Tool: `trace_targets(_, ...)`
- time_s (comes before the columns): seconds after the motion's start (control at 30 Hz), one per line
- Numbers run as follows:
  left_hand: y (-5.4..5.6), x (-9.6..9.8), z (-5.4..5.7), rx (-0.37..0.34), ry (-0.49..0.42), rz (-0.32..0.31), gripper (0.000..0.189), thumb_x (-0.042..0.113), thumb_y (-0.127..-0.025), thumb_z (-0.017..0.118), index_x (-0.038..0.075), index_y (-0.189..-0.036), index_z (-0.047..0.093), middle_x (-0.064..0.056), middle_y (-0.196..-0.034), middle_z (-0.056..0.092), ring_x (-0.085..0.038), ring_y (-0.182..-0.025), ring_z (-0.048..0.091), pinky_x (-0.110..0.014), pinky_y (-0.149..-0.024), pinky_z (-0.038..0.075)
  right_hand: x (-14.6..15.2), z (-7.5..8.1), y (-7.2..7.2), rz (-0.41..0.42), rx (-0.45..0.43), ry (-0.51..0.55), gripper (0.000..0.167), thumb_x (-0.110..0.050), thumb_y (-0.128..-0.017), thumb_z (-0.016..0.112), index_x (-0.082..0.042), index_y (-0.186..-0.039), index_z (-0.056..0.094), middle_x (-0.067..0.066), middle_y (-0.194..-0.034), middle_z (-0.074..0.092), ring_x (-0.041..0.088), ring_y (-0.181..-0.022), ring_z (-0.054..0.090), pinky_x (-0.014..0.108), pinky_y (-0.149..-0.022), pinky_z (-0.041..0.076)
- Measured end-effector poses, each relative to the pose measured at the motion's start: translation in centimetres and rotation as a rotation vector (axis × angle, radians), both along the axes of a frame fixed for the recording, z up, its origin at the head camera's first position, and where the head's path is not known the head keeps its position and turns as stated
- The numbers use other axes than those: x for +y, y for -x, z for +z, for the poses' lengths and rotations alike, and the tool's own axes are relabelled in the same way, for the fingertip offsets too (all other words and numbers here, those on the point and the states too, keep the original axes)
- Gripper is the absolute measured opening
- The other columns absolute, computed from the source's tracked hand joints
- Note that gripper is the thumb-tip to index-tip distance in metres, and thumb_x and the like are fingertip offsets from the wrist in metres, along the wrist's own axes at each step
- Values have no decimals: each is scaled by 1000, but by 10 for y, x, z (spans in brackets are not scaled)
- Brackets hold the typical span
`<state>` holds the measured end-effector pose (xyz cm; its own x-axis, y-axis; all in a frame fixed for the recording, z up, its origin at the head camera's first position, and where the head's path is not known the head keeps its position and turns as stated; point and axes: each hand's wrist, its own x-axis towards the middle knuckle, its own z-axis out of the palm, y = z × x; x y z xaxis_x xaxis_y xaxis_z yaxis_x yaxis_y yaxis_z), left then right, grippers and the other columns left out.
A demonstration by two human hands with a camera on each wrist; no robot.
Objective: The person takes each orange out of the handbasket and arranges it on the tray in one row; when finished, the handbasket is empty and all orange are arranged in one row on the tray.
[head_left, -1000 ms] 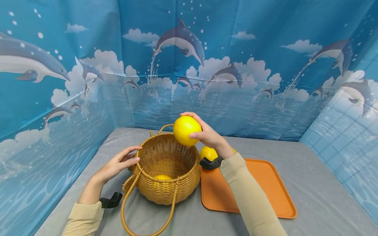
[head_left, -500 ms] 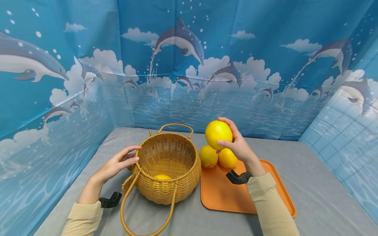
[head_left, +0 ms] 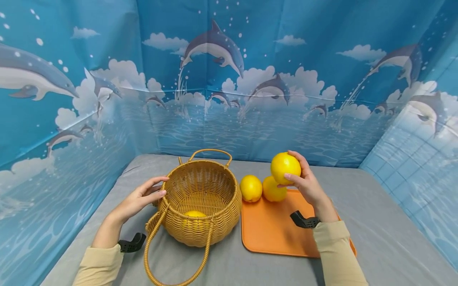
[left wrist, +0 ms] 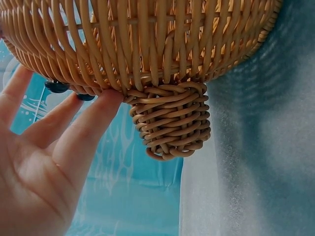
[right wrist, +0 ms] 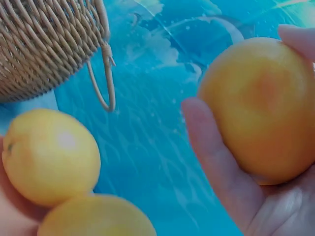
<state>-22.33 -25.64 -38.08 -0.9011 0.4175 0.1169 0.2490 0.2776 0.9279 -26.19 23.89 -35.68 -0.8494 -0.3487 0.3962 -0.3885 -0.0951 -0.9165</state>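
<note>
My right hand (head_left: 309, 184) grips a round yellow citrus fruit (head_left: 284, 167) between thumb and fingers, above the far part of the orange tray (head_left: 275, 234). In the right wrist view this fruit (right wrist: 261, 110) fills the curve of the hand. Two more yellow fruits, one at the left (head_left: 251, 188) and one partly covered by the held fruit (head_left: 273, 190), sit at the tray's far end. My left hand (head_left: 134, 200) rests its extended fingers against the wicker basket (head_left: 204, 228) at its left rim. Another yellow fruit (head_left: 195, 213) lies inside the basket.
One basket handle (head_left: 179, 283) hangs toward me onto the grey cloth, and the other handle (head_left: 211, 150) stands up at the back. A small woven stub (left wrist: 170, 120) projects from the basket's side. A blue dolphin curtain (head_left: 229, 127) encloses the table.
My right hand has moved right and slightly down with the fruit, from above the basket to above the tray. The left hand stays at the basket rim.
</note>
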Motion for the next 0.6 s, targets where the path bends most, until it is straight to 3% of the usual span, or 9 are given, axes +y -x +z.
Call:
trace_targets(0.27,-1,0,-1,12,7,9,47,22,-98,51,12,-142,37,-14,-151,25,-39,-137,21,-54,-93,38,22,-12,5,-62,-69,-39,65,4,-91,54,-24,-142,26,8,-132,28,24,-105,49,53,-72,51)
trace_targets(0.4,0,1,-1,11,10,8,46,23,-99,51,13,-142,37,-13,-151,25,-39,-137,21,-56,-95,36,34,-16,7,-115,-84,-84,70,5,-88,59,-23,-142,23,7,-133,27,22,-103,49,42,-74,53)
trace_targets(0.5,-1,1,-1,13,16,12,46,23,-98,51,13,-142,38,-12,-151,26,-39,-137,21,-57,-96,34,43,-21,7,-190,-100,-190,73,0,-87,63,-21,-142,19,7,-133,26,21,-101,49,32,-76,51)
trace_targets(0.6,-1,1,-1,14,19,12,47,23,-98,51,13,-142,37,-13,-151,25,-40,-137,21,-58,-97,33,51,-26,7,-237,-121,-290,78,-5,-86,66,-18,-143,15,10,-134,25,21,-100,50,30,-78,47)
